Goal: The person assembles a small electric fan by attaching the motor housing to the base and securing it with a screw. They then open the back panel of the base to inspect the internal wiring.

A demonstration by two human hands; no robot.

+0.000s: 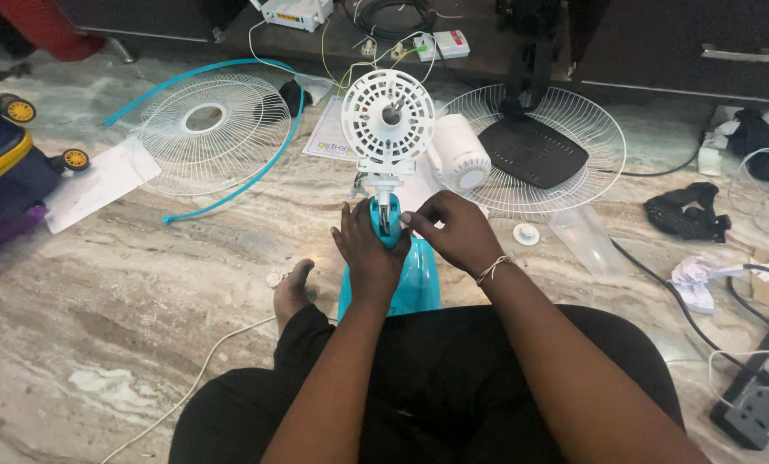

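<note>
Two hands on a teal fan stand point(399, 273), upright on the floor point(144, 283).
Left hand point(369, 249) wrapped round the neck; right hand point(455, 230) pinching at its top, under the white motor guard point(388, 116). Grilles point(208, 131) lying behind.

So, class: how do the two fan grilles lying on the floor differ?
The left grille has a teal rim and an open round centre; nothing lies on it. The right grille has no coloured rim, and a black panel lies on it. Both are white wire, round, and flat on the floor.
</note>
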